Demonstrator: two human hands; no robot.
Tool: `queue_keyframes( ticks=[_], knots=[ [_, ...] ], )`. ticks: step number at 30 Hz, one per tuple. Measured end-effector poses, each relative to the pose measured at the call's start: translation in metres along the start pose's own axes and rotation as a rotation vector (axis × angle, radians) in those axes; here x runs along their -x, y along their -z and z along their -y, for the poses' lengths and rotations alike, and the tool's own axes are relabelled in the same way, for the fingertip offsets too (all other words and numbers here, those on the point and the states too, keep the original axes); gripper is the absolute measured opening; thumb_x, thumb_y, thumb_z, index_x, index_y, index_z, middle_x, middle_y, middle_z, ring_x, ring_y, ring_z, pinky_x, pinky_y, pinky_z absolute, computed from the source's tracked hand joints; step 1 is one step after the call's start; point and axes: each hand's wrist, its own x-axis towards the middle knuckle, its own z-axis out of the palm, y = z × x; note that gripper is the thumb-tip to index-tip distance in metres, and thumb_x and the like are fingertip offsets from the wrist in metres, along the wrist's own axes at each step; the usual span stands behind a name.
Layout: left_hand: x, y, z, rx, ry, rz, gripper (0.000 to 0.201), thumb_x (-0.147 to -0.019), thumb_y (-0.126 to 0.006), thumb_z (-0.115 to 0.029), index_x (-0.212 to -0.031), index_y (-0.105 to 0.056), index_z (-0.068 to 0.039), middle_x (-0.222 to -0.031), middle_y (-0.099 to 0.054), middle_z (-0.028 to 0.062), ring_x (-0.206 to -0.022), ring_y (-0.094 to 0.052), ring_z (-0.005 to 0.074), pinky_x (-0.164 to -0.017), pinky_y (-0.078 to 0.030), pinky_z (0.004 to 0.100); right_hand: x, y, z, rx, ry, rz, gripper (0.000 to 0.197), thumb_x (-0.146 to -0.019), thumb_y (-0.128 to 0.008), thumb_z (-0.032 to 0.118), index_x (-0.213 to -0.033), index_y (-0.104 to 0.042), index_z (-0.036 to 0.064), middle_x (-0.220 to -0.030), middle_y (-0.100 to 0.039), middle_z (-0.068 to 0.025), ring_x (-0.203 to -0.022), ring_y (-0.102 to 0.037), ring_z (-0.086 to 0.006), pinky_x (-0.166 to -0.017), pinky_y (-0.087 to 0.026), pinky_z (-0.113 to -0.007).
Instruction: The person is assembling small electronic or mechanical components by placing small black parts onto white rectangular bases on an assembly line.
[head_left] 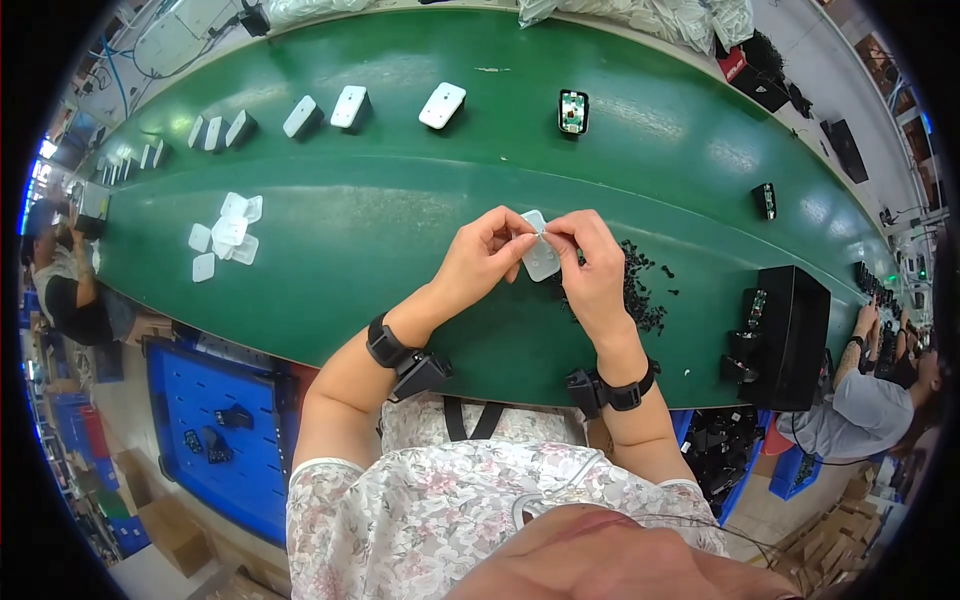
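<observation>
A small white plastic cover (pixel 541 263) with rounded corners is between my two hands, over the middle of the green table. My left hand (pixel 478 252) is closed on its left edge, thumb and forefinger pinched near its upper part. From the other side my right hand (pixel 594 265) pinches at the same spot; whatever is between its fingertips is too small to make out. Partly hidden behind my right hand is a loose pile of small black parts (pixel 640 296). More white covers (pixel 231 230) lie in a heap to the left.
White-topped units (pixel 441 105) stand along the raised far strip of the table (pixel 350 220), with an open unit showing a circuit board (pixel 573 112). A black box (pixel 795 335) stands at the right. Blue bins (pixel 215 440) are below the near edge. Other people work at both ends.
</observation>
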Motion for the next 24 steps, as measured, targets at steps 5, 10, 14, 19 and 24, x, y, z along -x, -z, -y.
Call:
queue_keyframes(
  ticks=[5,10,14,19,24],
  knots=[
    [-0.001,0.0,-0.003,0.031,0.036,0.008,0.009,-0.095,-0.054,-0.01,-0.099,-0.055,-0.002,-0.077,-0.056,0.0021,-0.056,-0.053,0.0052,-0.044,-0.033,0.0174,-0.005,0.003,0.0,0.283,0.222,-0.003,0.008,-0.081,-0.063,0.0,-0.088,-0.059,-0.0009,-0.083,-0.054,-0.0109,-0.07,-0.055,-0.0254,-0.059,-0.046,-0.032],
    [-0.001,-0.002,-0.002,0.091,0.02,-0.039,0.019,-0.097,-0.047,-0.007,-0.115,-0.052,-0.003,-0.08,-0.057,0.0057,-0.055,-0.054,0.0072,-0.044,-0.038,0.0202,-0.005,0.0,-0.002,0.164,0.106,-0.007,0.009,-0.084,-0.063,0.004,-0.089,-0.057,-0.0011,-0.082,-0.052,-0.0083,-0.067,-0.053,-0.0192,-0.058,-0.045,-0.028],
    [-0.006,-0.004,0.0,0.148,-0.049,-0.105,0.034,-0.096,-0.044,-0.002,-0.13,-0.043,0.001,-0.094,-0.061,0.0128,-0.072,-0.064,0.015,-0.059,-0.052,0.0242,-0.002,-0.001,0.003,-0.024,-0.1,0.007,0.011,-0.086,-0.064,0.008,-0.087,-0.058,-0.0002,-0.08,-0.05,-0.0023,-0.063,-0.045,-0.0091,-0.056,-0.039,-0.022],
    [-0.005,-0.004,0.005,0.166,0.023,-0.116,0.024,-0.094,-0.049,-0.002,-0.115,-0.052,0.009,-0.103,-0.063,0.0139,-0.092,-0.066,0.0177,-0.079,-0.053,0.025,0.0,-0.001,0.0,-0.069,-0.284,0.05,0.011,-0.084,-0.066,0.008,-0.084,-0.06,-0.0007,-0.075,-0.048,0.0023,-0.063,-0.041,-0.0045,-0.055,-0.035,-0.02],
    [-0.001,-0.006,0.008,0.154,0.032,-0.105,0.021,-0.093,-0.052,-0.004,-0.111,-0.054,0.008,-0.099,-0.065,0.0122,-0.093,-0.066,0.0173,-0.082,-0.052,0.0244,0.002,-0.003,-0.001,-0.09,-0.33,0.046,0.011,-0.083,-0.067,0.009,-0.084,-0.061,0.0,-0.076,-0.049,0.0041,-0.063,-0.04,-0.0027,-0.055,-0.034,-0.018]
  ],
)
